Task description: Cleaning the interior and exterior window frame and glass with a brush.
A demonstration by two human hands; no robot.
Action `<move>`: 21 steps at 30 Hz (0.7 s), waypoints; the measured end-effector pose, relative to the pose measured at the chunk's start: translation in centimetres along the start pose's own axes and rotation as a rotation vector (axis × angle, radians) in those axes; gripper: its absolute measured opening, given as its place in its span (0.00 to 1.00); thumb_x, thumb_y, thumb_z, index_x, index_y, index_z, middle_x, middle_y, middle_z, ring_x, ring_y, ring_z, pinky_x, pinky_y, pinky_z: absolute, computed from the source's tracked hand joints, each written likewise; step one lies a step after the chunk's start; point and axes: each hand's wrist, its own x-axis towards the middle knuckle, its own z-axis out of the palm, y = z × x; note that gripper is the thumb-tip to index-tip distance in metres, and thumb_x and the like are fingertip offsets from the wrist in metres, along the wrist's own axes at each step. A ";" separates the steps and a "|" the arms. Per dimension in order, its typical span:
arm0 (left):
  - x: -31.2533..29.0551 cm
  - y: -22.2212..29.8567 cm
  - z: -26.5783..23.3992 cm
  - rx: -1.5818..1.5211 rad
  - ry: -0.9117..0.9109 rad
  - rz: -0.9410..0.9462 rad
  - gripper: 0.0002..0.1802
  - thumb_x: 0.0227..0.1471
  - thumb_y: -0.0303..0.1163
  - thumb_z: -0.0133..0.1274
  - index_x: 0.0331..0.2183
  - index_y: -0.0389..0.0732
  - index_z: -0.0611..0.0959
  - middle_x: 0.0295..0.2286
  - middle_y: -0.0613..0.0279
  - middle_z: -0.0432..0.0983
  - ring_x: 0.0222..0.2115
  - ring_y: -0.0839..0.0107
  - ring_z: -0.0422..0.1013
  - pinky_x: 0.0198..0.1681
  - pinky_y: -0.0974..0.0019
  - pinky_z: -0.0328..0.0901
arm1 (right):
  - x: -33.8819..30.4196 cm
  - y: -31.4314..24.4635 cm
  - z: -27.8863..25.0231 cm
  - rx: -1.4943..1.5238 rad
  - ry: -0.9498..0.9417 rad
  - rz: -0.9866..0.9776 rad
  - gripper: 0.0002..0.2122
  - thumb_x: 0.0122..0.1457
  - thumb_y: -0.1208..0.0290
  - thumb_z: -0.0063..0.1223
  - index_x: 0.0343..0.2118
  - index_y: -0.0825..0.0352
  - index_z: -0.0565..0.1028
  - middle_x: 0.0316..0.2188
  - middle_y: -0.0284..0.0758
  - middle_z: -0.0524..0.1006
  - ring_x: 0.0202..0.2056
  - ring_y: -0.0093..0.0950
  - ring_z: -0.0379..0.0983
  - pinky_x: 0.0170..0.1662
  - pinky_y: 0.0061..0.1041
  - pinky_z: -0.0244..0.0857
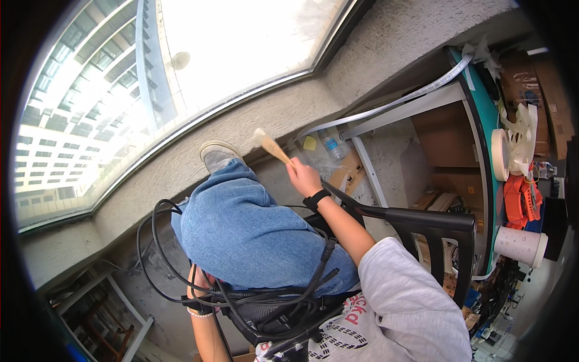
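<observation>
My right hand (304,177), with a black band at the wrist, grips the handle of a flat wooden paintbrush (272,146). The brush's pale bristles point up and left, over the edge of the rough concrete window ledge (295,108). Beside it, my shoe (218,154) rests on that ledge, below the bent knee in blue jeans (241,211). My left hand (199,279) is low at the left, against the underside of the leg. Its fingers are hidden by the leg and black cables (158,241); a beaded bracelet circles that wrist.
A large window (229,54) fills the upper left. Black cables loop across my lap around a black bag (271,314). At right, a black chair armrest (428,218) stands before a green-topped table (491,120) carrying a tape roll (499,155) and paper cup (520,246). A plastic bottle (332,146) lies below.
</observation>
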 end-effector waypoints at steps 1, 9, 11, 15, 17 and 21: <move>0.0 0.1 -0.1 0.034 -0.052 0.022 0.22 0.47 0.43 0.42 0.39 0.37 0.68 0.33 0.60 0.68 0.33 0.71 0.65 0.33 0.72 0.60 | 0.1 -0.1 -0.1 -0.017 0.059 0.038 0.09 0.52 0.63 0.37 0.26 0.64 0.63 0.16 0.44 0.70 0.20 0.44 0.66 0.21 0.40 0.58; -0.8 1.2 3.3 0.011 0.153 0.059 0.17 0.46 0.46 0.43 0.28 0.42 0.72 0.17 0.71 0.65 0.18 0.79 0.62 0.18 0.76 0.55 | 0.9 2.9 -0.7 0.039 0.348 0.283 0.10 0.52 0.62 0.37 0.28 0.65 0.63 0.17 0.46 0.70 0.22 0.46 0.66 0.24 0.43 0.58; -0.9 1.4 3.4 0.007 0.168 0.055 0.17 0.46 0.46 0.43 0.28 0.42 0.72 0.17 0.71 0.65 0.17 0.79 0.62 0.17 0.76 0.55 | 0.7 3.2 -0.8 0.035 0.319 0.283 0.10 0.51 0.62 0.37 0.27 0.65 0.64 0.17 0.46 0.70 0.22 0.46 0.66 0.24 0.42 0.58; -0.6 1.5 3.4 0.037 0.119 0.047 0.16 0.46 0.46 0.43 0.28 0.42 0.72 0.17 0.71 0.66 0.17 0.80 0.62 0.17 0.77 0.54 | 0.6 3.0 -0.3 0.033 0.241 0.238 0.10 0.50 0.61 0.37 0.26 0.63 0.64 0.16 0.45 0.70 0.21 0.45 0.66 0.23 0.41 0.59; -0.4 1.3 3.3 0.032 0.148 0.037 0.16 0.46 0.46 0.43 0.28 0.42 0.72 0.17 0.70 0.66 0.17 0.80 0.62 0.17 0.77 0.54 | 0.4 2.6 -0.1 0.059 0.181 0.192 0.10 0.50 0.61 0.38 0.26 0.63 0.64 0.16 0.45 0.70 0.21 0.45 0.66 0.23 0.41 0.59; -0.7 1.1 2.5 0.036 0.056 0.081 0.17 0.47 0.45 0.42 0.31 0.40 0.72 0.21 0.68 0.68 0.20 0.78 0.64 0.20 0.76 0.57 | -0.1 1.1 0.1 0.061 0.025 0.067 0.09 0.49 0.61 0.40 0.26 0.63 0.65 0.16 0.43 0.70 0.21 0.44 0.66 0.23 0.39 0.58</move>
